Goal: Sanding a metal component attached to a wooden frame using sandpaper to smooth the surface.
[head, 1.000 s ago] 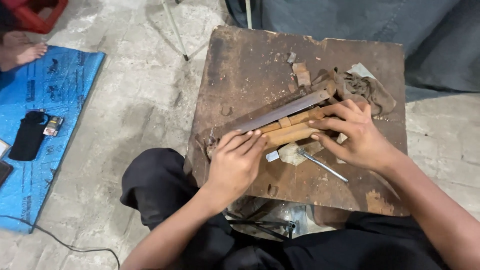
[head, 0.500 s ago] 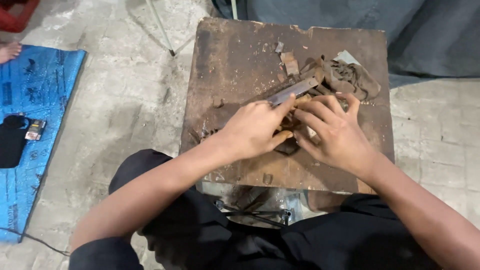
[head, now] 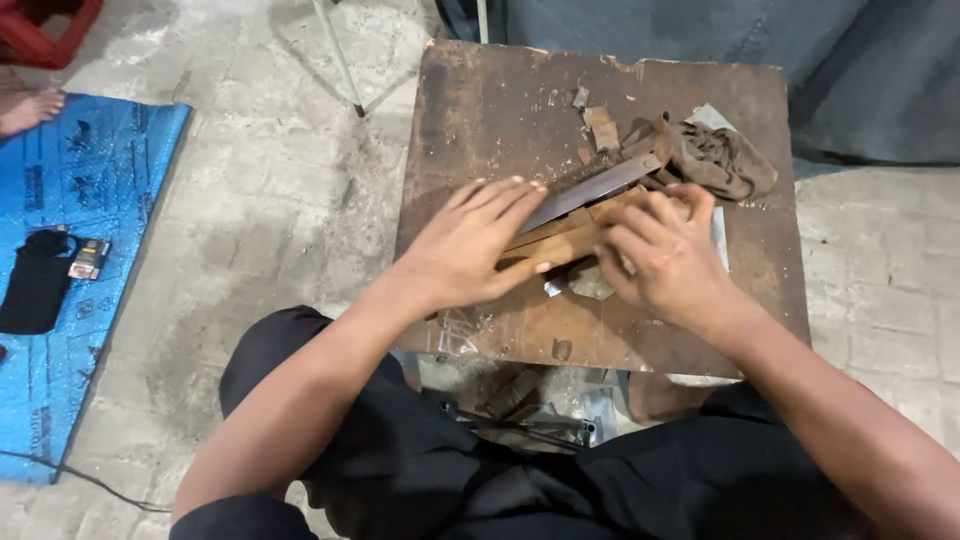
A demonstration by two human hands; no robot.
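- Now the left hand (head: 470, 250) lies flat and open, palm down, on the near end of the wooden block (head: 560, 240), its fingers stretched toward the far right corner of the worn board (head: 500, 110).
- Half a second ago that hand was curled tighter over the wood; its fingers have since spread and straightened, the tips touching the grey blade (head: 590, 190).
- Beside it, the right hand (head: 665, 260) is closed around the right end of the same block, fingers curled over the top, thumb side hidden.
- One second ago the two hands sat further apart, with more of the block bare between them; they are closer now.
- The block lies slanted across the middle of the board, its low end toward the near left and its high end toward the far right, with the blade resting along its far side.
- A brown rag (head: 720, 155) is bunched at the far right corner, just past the blade's tip.
- Small wood scraps (head: 600, 125) lie near the far edge, apart from the hands.
- On the floor to the left, a blue sheet (head: 90, 170) carries a black pouch (head: 35, 280).
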